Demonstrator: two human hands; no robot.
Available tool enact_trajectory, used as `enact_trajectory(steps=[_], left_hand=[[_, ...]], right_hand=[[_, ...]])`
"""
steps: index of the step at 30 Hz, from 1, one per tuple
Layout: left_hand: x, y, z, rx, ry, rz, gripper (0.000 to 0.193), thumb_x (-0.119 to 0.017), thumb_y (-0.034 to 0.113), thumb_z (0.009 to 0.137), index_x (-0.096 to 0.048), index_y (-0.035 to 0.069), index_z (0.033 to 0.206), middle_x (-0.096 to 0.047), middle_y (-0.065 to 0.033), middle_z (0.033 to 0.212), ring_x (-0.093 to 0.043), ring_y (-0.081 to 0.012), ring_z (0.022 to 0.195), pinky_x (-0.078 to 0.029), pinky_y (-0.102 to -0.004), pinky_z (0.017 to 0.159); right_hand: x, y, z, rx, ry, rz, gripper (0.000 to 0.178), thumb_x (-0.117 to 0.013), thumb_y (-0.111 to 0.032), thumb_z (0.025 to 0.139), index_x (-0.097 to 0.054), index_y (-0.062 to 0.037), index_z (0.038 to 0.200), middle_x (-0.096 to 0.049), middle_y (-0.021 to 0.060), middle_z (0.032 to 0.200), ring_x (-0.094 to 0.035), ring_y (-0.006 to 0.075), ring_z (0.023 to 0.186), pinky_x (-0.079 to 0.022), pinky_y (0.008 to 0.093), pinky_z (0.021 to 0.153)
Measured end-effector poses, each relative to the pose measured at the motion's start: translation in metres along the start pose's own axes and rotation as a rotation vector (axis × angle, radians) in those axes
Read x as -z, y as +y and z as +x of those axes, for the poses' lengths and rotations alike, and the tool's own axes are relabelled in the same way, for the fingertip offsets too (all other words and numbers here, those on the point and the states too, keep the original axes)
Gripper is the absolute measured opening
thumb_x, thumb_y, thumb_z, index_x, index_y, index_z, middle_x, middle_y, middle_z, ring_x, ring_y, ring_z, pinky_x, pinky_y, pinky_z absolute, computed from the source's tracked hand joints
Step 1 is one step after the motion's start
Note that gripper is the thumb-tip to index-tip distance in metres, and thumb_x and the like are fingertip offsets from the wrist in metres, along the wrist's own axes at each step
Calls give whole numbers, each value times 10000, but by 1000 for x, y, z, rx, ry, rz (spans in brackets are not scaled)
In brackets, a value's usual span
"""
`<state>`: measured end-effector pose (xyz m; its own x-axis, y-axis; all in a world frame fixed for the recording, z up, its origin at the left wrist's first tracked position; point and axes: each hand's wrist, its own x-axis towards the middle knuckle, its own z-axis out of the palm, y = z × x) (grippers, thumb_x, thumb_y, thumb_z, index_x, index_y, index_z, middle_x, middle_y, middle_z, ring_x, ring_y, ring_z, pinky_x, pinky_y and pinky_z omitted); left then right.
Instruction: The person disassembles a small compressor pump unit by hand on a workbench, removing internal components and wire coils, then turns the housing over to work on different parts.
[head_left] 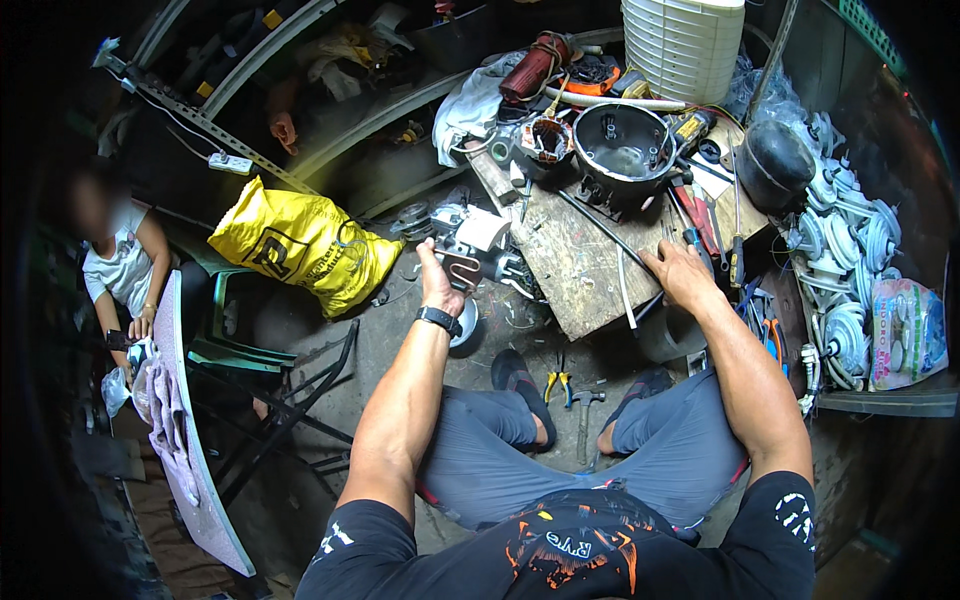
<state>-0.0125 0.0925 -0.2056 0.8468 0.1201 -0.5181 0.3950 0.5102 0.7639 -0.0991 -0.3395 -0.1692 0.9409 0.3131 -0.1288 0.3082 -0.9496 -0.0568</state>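
The left hand (pixel 440 288) is up off the floor, just left of the tabletop (pixel 560 255), its fingers closed on a small brown bent piece (pixel 463 270) that juts out on the right side of the palm, toward the tabletop. Past that piece, farther from the body, sits a pale curved part (pixel 482 230), close to it in the view.

The right hand (pixel 683 277) is over the near right part of the tabletop, palm down and fingers pointing left and away from the body. The dark rod (pixel 600 224) lies on the wood with its long axis on a slant, from far left down to near right, so its near end comes in by the right fingertips. The right hand is clearly the nearer one to the rod; the left is well apart from it. At this scale, I cannot tell whether the right fingers grip that end or only rest beside it.

A white strip (pixel 624 290) hangs near the same fingertips, a blue-handled tool (pixel 691 236) lies just beyond the knuckles, and the black round housing (pixel 626 172) stands farther back, beyond the rod.
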Motion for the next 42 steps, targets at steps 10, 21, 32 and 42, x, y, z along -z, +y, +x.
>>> enact_trajectory(steps=[10, 21, 32, 42], left_hand=[[-18, 36, -58, 11, -81, -268, 669, -464, 682, 930, -613, 139, 1292, -695, -104, 1205, -669, -290, 1038, -555, -498, 877], [-97, -46, -118, 350, -88, -375, 640, -423, 696, 912, -635, 109, 1051, -677, -106, 1010, -612, -284, 957, -512, -471, 773], [-110, -66, -124, 283, -86, -135, 689, -369, 751, 946, -588, 127, 1138, -652, -80, 964, -609, -277, 887, -507, -448, 683], [-110, -71, -124, 242, 15, -113, 725, -395, 778, 951, -586, 98, 1117, -683, -91, 884, -682, -251, 762, -549, -430, 589]], right_hand=[[44, -20, -4, -102, 93, 311, 704, -778, -289, 893, -504, -1, 1473, -550, 258, 1386, -564, 417, 1283, -457, 489, 1086], [54, -118, 27, -343, 257, 839, 841, -874, -603, 717, -654, 65, 1178, -740, 270, 1026, -730, 409, 980, -560, 481, 912], [58, -76, 70, -321, -932, 1098, 460, -937, -304, 751, -737, 3, 1030, -730, 95, 959, -692, 196, 822, -623, 347, 703], [80, -111, 53, -395, -679, 796, 408, -908, -256, 739, -721, 47, 938, -727, 109, 849, -692, 196, 680, -586, 331, 576]])
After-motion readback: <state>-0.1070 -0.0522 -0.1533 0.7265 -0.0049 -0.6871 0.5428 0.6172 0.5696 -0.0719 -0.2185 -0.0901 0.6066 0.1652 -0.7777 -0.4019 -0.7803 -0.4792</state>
